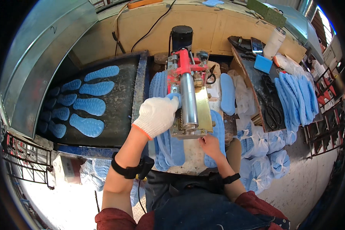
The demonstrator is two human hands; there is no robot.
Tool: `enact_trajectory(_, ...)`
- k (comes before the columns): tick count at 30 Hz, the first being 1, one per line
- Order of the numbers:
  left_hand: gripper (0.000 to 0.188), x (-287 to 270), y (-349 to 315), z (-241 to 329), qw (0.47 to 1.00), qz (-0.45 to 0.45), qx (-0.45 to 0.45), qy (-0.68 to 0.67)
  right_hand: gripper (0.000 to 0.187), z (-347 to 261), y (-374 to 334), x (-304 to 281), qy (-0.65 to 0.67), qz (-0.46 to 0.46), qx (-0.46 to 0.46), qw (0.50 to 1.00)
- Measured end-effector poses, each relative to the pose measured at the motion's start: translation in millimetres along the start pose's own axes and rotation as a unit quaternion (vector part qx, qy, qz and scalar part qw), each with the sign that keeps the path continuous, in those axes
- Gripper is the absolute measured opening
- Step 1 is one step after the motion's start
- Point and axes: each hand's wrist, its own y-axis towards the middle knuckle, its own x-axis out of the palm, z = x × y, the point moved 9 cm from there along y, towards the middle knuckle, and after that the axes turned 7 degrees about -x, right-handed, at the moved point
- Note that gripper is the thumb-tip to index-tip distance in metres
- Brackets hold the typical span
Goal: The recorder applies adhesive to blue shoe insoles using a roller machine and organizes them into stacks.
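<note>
My left hand (157,115), in a white knit glove with an orange cuff, is at the left side of a roller machine (188,101). Its closed fingers hold a blue piece (174,96) that looks like the end of an insole, partly hidden by the glove. Bare, my right hand (211,146) is at the machine's front lower edge with its fingers curled in. Whatever they grip is hidden. Stacked blue insoles (174,151) lie left of and beneath the machine, and more insoles (217,132) lie to its right.
On the left, a dark conveyor belt (119,96) carries rows of blue insoles (89,106) out of a metal hood (46,50). Scissors (211,75) lie beside the machine. A right-hand side table (253,73) bears a phone (257,45), a bottle (274,43) and more insoles (295,99). Bagged insoles (257,170) sit on the floor.
</note>
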Motion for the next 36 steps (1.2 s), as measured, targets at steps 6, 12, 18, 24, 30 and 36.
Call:
enact_trajectory(6,0.039,-6.1,-42.7,-12.9,0.955,-0.065,-0.002,-0.288,0.025,-3.9,2.5,-2.8,0.011,-0.013,-0.009,1.000)
enact_trajectory(12,0.052,21.4,-109.6,-62.9,0.567,0.014,-0.231,-0.790,0.027,-29.1,-9.6,3.6,0.258,-0.208,0.093,0.939)
enact_trajectory(18,0.057,4.3,-120.9,-24.5,0.626,0.037,-0.201,-0.752,0.041,-155.1,-5.3,-39.9,0.408,-0.293,-0.141,0.853)
enact_trajectory(24,0.061,-26.8,-121.4,16.6,0.644,0.045,-0.106,-0.756,0.037,-144.7,-13.9,-68.1,0.433,-0.305,-0.049,0.847)
enact_trajectory(30,0.036,6.4,-145.0,-71.5,0.709,0.212,-0.316,-0.593,0.050,-18.6,-22.0,-143.9,0.551,0.147,0.131,0.811)
enact_trajectory(36,0.033,60.6,-159.9,-120.1,0.692,0.182,-0.462,-0.523,0.053,68.6,-12.8,-103.8,0.494,0.209,0.215,0.816)
